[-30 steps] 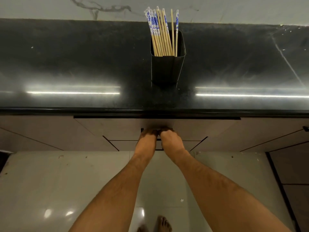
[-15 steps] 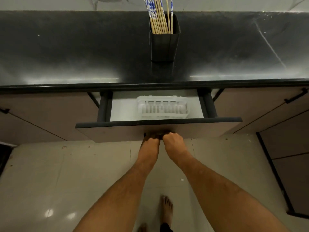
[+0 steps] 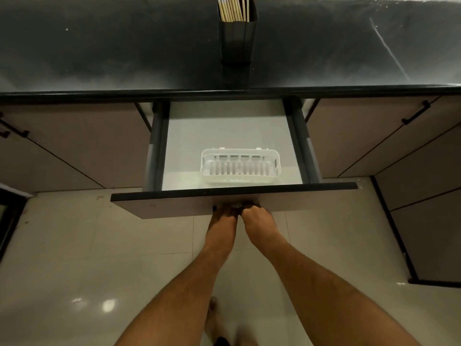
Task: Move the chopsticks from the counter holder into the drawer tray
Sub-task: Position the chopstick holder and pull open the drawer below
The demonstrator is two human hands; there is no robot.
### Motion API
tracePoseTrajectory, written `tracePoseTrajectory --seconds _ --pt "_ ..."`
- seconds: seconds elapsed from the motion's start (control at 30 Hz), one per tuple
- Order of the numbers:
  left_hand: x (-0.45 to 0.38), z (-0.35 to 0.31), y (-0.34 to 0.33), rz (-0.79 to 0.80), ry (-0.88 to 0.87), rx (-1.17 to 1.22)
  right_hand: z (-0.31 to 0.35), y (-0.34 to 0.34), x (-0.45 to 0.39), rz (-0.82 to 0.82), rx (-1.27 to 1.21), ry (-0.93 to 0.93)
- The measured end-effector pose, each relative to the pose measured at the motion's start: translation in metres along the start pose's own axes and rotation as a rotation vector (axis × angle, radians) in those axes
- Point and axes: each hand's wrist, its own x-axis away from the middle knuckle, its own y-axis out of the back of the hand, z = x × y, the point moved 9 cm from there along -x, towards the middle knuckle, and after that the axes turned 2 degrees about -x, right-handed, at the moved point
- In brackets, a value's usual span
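Several wooden chopsticks [image 3: 232, 8] stand upright in a dark square holder [image 3: 238, 38] at the back of the black counter [image 3: 99, 51]; their tops are cut off by the frame. Below the counter the drawer [image 3: 234, 196] is pulled far out. A white slotted plastic tray [image 3: 239, 166] lies inside it, close to the front panel. My left hand [image 3: 223, 219] and my right hand [image 3: 257, 218] sit side by side under the drawer front, both gripping its dark handle, which they mostly hide.
Brown cabinet doors [image 3: 74, 146] with dark handles flank the drawer on both sides. A dark cabinet edge [image 3: 399, 245] runs down at the right. Glossy pale floor tiles [image 3: 74, 270] lie below, and my bare foot [image 3: 214, 315] shows between my forearms.
The drawer went from shut to fully pulled out, both hands drawing its handle toward me. The white tray came into sight. The view tilted down, cutting off the chopstick tops.
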Motion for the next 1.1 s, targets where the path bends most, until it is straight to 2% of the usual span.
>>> tracePoseTrajectory --seconds 0.1,0.17,0.3,0.4,0.5,0.57,0.63,0.7,0.73,0.77,0.83,0.93,1.03,1.1 --pt "0.020 0.003 -0.012 -0.011 0.020 0.134 0.002 -0.008 0.022 0.007 -0.004 0.008" --pt "0.032 0.003 -0.020 0.001 0.015 0.027 0.003 -0.015 0.036 0.016 0.005 0.017" --pt "0.058 0.005 -0.030 0.052 0.058 -0.011 0.007 -0.024 0.061 0.012 0.029 0.034" --pt "0.066 0.004 -0.044 0.076 -0.009 -0.266 0.009 -0.030 0.076 0.025 0.043 0.043" --pt "0.077 -0.007 -0.043 0.053 -0.109 -0.209 0.011 -0.032 0.085 0.024 0.010 0.036" --pt "0.090 -0.011 -0.029 -0.039 -0.180 -0.069 0.013 -0.031 0.089 0.010 0.016 0.048" --pt "0.092 -0.008 -0.018 -0.122 -0.146 -0.015 0.016 -0.028 0.090 0.003 0.015 0.057" --pt "0.085 -0.016 -0.021 -0.081 -0.175 -0.177 0.018 -0.025 0.091 0.008 -0.028 0.065" --pt "0.084 -0.019 -0.029 0.007 -0.178 -0.239 0.020 -0.022 0.092 -0.002 -0.048 0.078" --pt "0.084 -0.018 -0.032 0.046 -0.138 -0.300 0.022 -0.016 0.095 -0.031 -0.060 0.104" --pt "0.089 -0.027 -0.016 -0.022 -0.113 -0.376 0.028 0.002 0.105 -0.158 -0.081 0.181" --pt "0.107 -0.053 0.009 -0.153 -0.238 -0.418 0.035 0.037 0.124 -0.400 -0.147 0.315" --pt "0.116 -0.088 0.042 -0.321 -0.386 -0.408 0.043 0.071 0.134 -0.546 -0.183 0.391" --pt "0.118 -0.108 0.069 -0.413 -0.448 -0.321 0.042 0.096 0.136 -0.638 -0.205 0.391"
